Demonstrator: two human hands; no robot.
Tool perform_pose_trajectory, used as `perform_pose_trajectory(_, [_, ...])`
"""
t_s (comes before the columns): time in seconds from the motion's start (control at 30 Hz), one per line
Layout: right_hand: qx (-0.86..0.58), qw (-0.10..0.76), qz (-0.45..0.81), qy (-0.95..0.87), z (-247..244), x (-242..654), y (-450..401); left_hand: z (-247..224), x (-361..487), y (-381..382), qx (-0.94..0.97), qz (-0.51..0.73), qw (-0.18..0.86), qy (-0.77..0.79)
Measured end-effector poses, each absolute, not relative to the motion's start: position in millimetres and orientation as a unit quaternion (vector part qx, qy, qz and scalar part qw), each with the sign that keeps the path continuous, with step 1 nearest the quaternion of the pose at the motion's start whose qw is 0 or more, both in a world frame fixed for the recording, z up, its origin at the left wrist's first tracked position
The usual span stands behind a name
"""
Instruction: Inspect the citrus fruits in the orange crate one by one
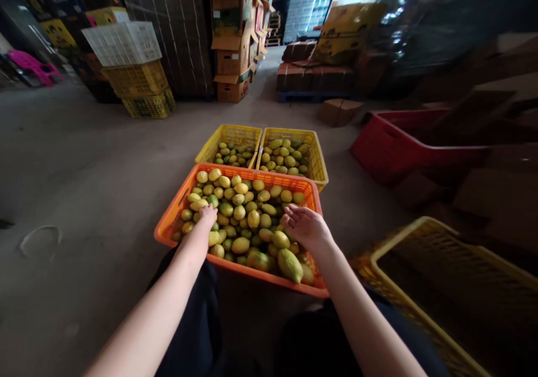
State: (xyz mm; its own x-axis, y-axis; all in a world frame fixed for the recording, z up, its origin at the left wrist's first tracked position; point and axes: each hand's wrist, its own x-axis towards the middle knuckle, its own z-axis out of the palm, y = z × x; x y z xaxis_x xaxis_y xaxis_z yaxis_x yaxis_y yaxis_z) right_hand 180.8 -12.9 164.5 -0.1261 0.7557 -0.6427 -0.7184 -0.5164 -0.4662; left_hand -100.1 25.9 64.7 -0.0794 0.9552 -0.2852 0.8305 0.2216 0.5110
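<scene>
From here, the left hand [207,215] seems mid-reach among fruits [253,219] in the orange crate [269,279], its grip unclear; the right hand [308,228] spreads loosely, and grasping 1 would need curled fingers.

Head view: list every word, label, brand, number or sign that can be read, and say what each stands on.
No text can be read.
Stacked cardboard boxes: printed marks, too small and blurred.
Yellow cartons: dark marks, too blurred.
Orange crate: no lettering can be made out.
</scene>
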Motion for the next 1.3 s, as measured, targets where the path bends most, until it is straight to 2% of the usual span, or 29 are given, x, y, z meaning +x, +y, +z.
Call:
perform_pose_trajectory(0.23, [-0.418,0.514,0.747,-0.061,154.0,208.8,1.5,83.6,-84.3,22.2,0.535,0.219,0.355,0.734])
perform_pose_trajectory(0.4, [-0.392,0.512,0.761,-0.066,160.8,203.6,0.9,141.2,-88.0,32.0,0.465,0.355,0.453,0.673])
perform_pose_trajectory(0.47, [-0.379,0.505,0.771,-0.078,162.6,196.6,-1.8,173.6,-89.2,32.3,0.431,0.419,0.512,0.613])
perform_pose_trajectory(0.53, [-0.378,0.498,0.777,-0.080,163.9,189.3,-5.4,204.6,-90.0,26.8,0.330,0.529,0.626,0.468])
perform_pose_trajectory(0.6, [-0.387,0.490,0.778,-0.072,164.9,182.7,-9.2,228.3,-93.0,16.2,0.269,0.593,0.671,0.354])
perform_pose_trajectory(0.77, [-0.436,0.479,0.755,-0.100,156.9,171.4,-16.4,239.6,-121.8,-11.7,0.102,0.718,0.649,0.230])
perform_pose_trajectory(0.93, [-0.511,0.474,0.661,-0.277,122.6,152.7,-25.0,221.9,-168.1,-18.5,-0.171,0.769,0.553,0.271])
perform_pose_trajectory(1.0, [-0.526,0.477,0.613,-0.346,104.6,135.7,-25.8,220.3,-186.0,-17.7,-0.206,0.772,0.537,0.270])
perform_pose_trajectory(1.1, [-0.545,0.328,0.428,-0.642,80.2,95.5,-15.7,222.9,-209.3,-17.6,-0.178,0.810,0.505,0.237])
perform_pose_trajectory(1.2, [-0.512,0.270,0.415,-0.702,64.0,38.6,8.0,226.1,-225.0,-19.9,-0.154,0.828,0.476,0.251])
perform_pose_trajectory(1.3, [-0.481,0.248,0.423,-0.727,54.8,-24.5,36.6,228.6,-232.9,-23.5,-0.159,0.814,0.501,0.247])
